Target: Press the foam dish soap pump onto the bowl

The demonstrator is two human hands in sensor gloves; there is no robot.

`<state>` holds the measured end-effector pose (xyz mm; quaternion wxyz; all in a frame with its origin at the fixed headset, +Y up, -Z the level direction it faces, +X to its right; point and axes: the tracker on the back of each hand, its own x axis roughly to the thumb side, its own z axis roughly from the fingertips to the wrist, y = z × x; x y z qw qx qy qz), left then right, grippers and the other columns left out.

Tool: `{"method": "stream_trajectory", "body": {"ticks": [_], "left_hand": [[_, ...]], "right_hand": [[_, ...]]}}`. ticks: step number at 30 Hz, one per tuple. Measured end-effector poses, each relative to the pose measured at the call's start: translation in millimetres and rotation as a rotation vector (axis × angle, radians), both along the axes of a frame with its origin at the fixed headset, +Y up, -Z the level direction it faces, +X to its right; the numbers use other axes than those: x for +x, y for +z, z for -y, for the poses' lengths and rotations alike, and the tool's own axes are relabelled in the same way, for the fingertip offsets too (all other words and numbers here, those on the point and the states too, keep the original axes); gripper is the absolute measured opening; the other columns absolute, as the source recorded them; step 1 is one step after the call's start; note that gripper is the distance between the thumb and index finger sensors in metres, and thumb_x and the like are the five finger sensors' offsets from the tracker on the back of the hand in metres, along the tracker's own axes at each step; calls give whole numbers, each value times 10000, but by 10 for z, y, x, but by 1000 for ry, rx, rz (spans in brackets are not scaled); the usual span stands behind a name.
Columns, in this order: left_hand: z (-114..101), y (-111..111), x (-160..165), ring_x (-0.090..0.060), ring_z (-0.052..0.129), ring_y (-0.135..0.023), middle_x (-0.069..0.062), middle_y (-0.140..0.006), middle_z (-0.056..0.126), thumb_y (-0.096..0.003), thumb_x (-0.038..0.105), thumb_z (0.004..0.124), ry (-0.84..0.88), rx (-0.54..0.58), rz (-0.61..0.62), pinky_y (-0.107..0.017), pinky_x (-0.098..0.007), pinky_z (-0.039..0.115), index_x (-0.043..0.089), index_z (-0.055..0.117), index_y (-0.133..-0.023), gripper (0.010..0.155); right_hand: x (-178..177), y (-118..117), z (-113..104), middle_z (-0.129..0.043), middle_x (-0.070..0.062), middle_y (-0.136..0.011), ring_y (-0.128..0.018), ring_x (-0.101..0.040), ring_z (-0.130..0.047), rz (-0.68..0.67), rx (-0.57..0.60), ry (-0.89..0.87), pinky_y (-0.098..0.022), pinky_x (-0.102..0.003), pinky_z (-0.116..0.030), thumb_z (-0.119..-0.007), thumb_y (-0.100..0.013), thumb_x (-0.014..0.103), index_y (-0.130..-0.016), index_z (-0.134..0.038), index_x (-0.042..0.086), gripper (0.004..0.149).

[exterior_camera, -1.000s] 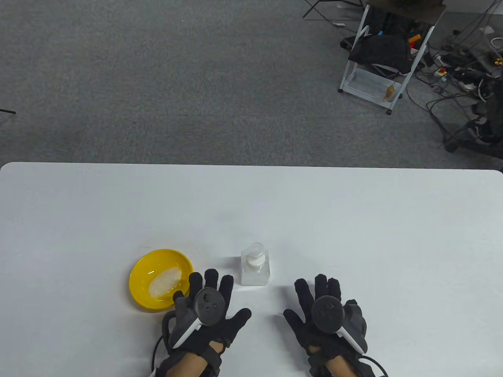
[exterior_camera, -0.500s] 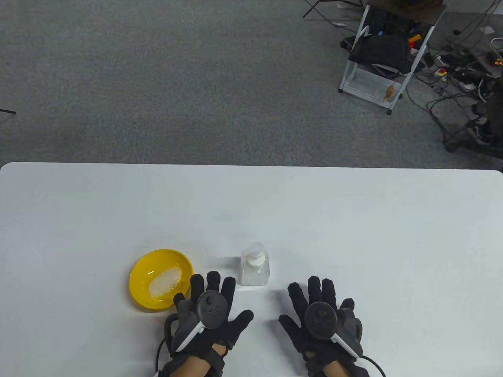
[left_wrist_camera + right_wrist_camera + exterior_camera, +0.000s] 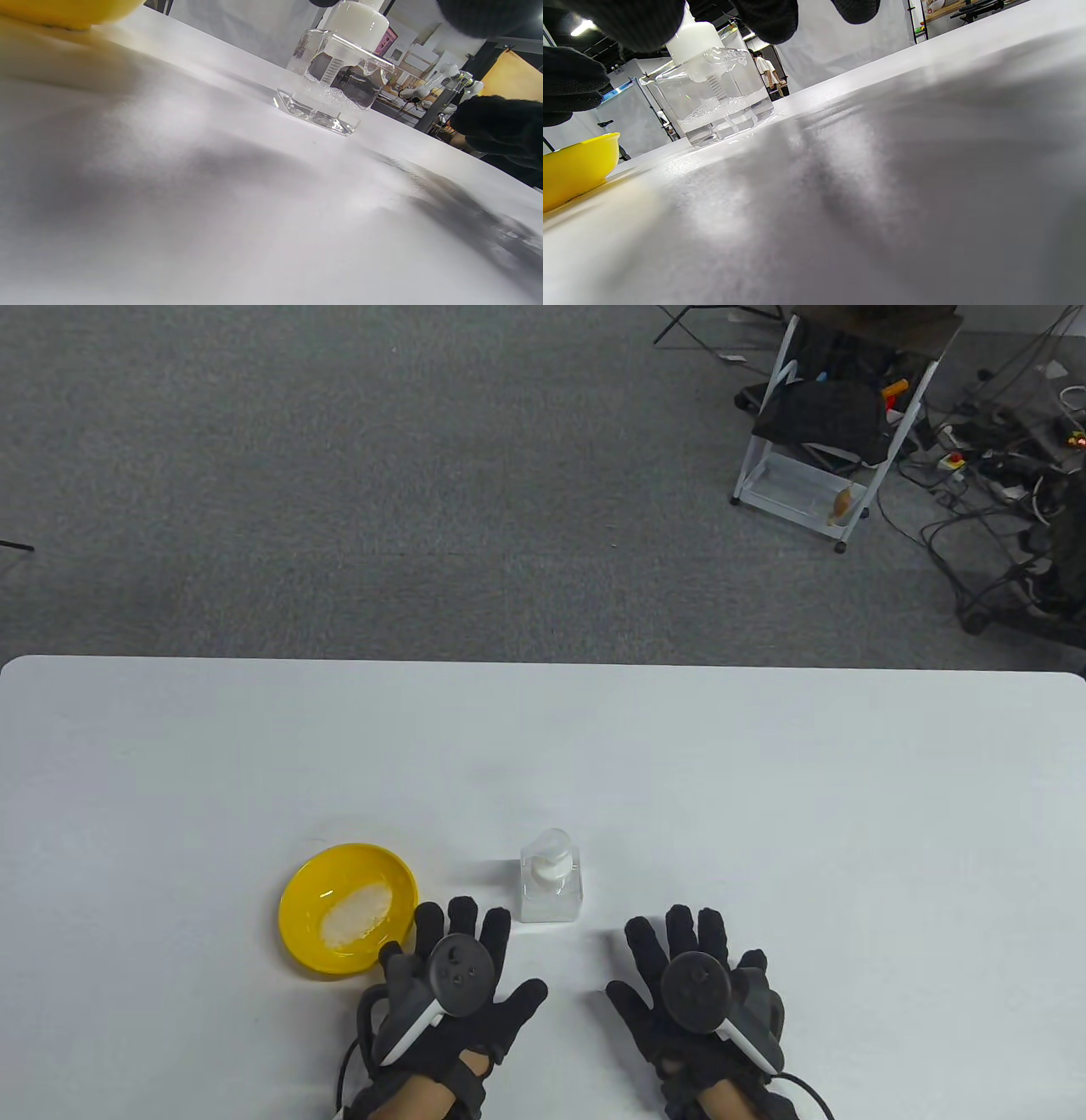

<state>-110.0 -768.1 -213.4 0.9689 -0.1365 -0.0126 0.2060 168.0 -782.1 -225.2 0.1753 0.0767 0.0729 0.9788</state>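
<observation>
A yellow bowl (image 3: 316,908) with white foam (image 3: 356,914) in it sits on the white table (image 3: 764,814) at the front left. A clear square soap bottle with a white pump (image 3: 550,886) stands just right of the bowl. It also shows in the left wrist view (image 3: 335,80) and the right wrist view (image 3: 712,106). My left hand (image 3: 458,984) lies flat and open on the table, between bowl and bottle, just in front of them. My right hand (image 3: 691,993) lies flat and open to the right of the bottle. Neither hand holds anything.
Beyond the table's far edge lies grey carpet with a white rack (image 3: 814,432) and cables (image 3: 1001,517) at the far right. The bowl's rim shows in the right wrist view (image 3: 577,169).
My right hand has slid a little left and toward the front edge over the second. My left hand has barely moved. Bowl and bottle have stayed put.
</observation>
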Motion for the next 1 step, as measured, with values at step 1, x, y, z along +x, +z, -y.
{"method": "stream_trajectory", "body": {"ticks": [1], "left_hand": [[-7, 2, -1, -353, -17, -1084, 30, -1171, 74, -353, 791, 634, 0, 8, -5, -667, -751, 89, 429, 256, -1074, 890]], "right_hand": [[0, -1, 2, -220, -212, -1149, -1012, -512, -83, -1, 1, 1, -484, -872, -105, -603, -420, 643, -1084, -383, 337, 764]]}}
